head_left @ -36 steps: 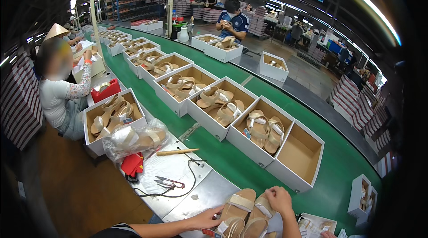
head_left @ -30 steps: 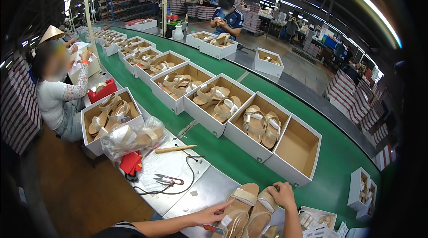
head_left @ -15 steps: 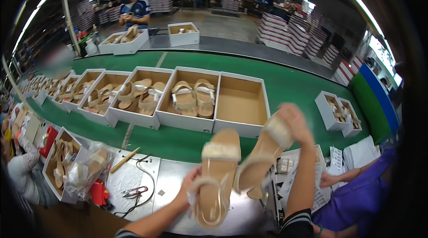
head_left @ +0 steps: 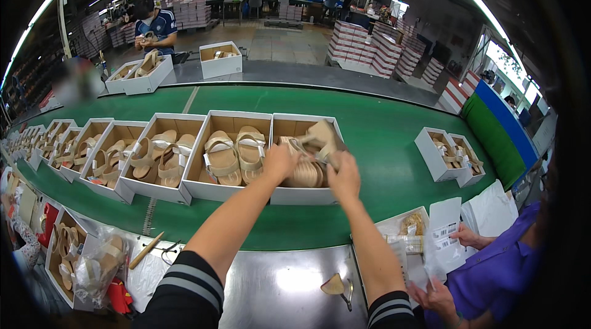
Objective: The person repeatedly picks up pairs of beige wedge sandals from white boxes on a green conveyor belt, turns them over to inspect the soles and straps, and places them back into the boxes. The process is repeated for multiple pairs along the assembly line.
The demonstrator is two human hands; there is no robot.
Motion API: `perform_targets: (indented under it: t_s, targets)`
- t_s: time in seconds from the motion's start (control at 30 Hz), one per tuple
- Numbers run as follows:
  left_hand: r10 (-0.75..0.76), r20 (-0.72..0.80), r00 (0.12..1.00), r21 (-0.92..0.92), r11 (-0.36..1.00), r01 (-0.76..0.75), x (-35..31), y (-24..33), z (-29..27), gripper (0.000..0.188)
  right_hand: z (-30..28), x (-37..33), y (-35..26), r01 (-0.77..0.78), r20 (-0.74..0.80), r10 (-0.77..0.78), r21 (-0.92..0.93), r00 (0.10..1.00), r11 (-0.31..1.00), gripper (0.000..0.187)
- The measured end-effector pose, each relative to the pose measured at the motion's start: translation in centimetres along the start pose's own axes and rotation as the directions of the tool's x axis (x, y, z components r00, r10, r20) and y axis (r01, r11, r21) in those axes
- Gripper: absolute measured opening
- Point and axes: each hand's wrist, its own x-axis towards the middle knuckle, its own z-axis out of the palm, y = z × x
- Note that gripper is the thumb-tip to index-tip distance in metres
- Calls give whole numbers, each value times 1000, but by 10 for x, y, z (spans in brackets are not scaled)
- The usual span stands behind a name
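Both my arms reach forward over a white shoebox (head_left: 284, 196) at the right end of a row of boxes. My left hand (head_left: 281, 161) is closed on a beige sandal (head_left: 306, 174), which lies in the box with its ridged sole showing. My right hand (head_left: 345, 176) grips a second beige sandal (head_left: 323, 136), tilted above the box's right side and smeared by motion. My fingers partly hide the straps. Just left, another white box holds a pair of sandals (head_left: 223, 158) lying side by side, straps up.
The boxes stand on a green conveyor belt (head_left: 394, 199). Two small sandal boxes (head_left: 444, 155) sit farther right. On the metal worktable (head_left: 277, 280) lie a beige wedge-shaped piece (head_left: 333, 284) and a wooden stick (head_left: 146, 250). A co-worker in purple (head_left: 492, 280) handles papers at right.
Both hands have moved forward from above the worktable to the formerly empty box, carrying the two sandals into and over it. The co-worker at right now holds up a white sheet.
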Motion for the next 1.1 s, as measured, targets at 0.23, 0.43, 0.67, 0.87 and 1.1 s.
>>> perform_targets:
  t_s: [0.23,0.43,0.67,0.87,1.1]
  targets:
    - [449,3,894,251,865,-435,-63,-18,28,36,14,-29,7,52,140,-14,-271,990,961,24]
    - [294,110,950,397,863,-313,-74,-5,25,65,29,16,53,-134,282,196,-224,939,965,53]
    - [395,-106,912,322,882,-345,-77,-25,40,50,72,65,23,6,558,319,-502,766,865,100]
    - [315,63,947,289,902,-320,-77,-19,29,53,89,87,16,75,598,474,-668,647,741,114]
    - [264,186,946,236,923,-304,-76,-12,18,56,50,102,72,-242,561,260,-109,786,964,49]
